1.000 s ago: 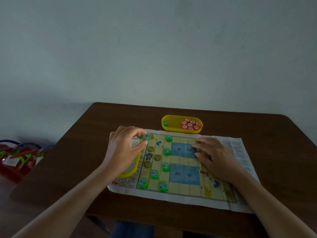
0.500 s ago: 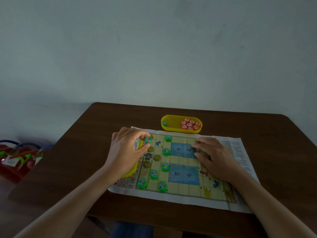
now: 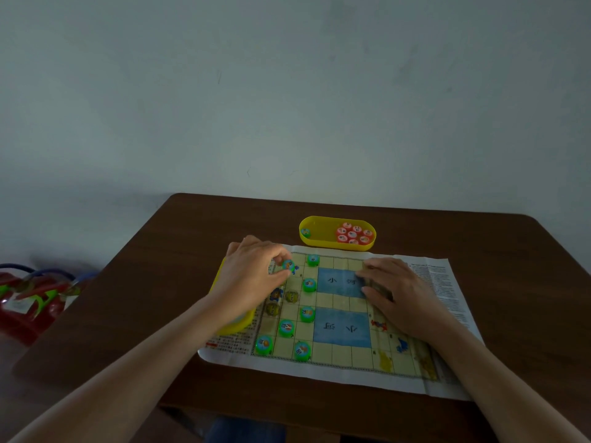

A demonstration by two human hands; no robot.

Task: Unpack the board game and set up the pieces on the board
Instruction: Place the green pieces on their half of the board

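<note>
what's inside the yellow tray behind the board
The yellow tray holds a cluster of red pieces at its right end and a lone green piece at its left end. Its near wall hides a strip of the tray floor.

**Mid-setup, far-left corner**

I see my left hand pinching a green piece at the board's far-left squares. My right hand lies flat on the board. Red pieces sit in the tray behind.

Left grip shifted the green piece rightward (over the board).
</note>
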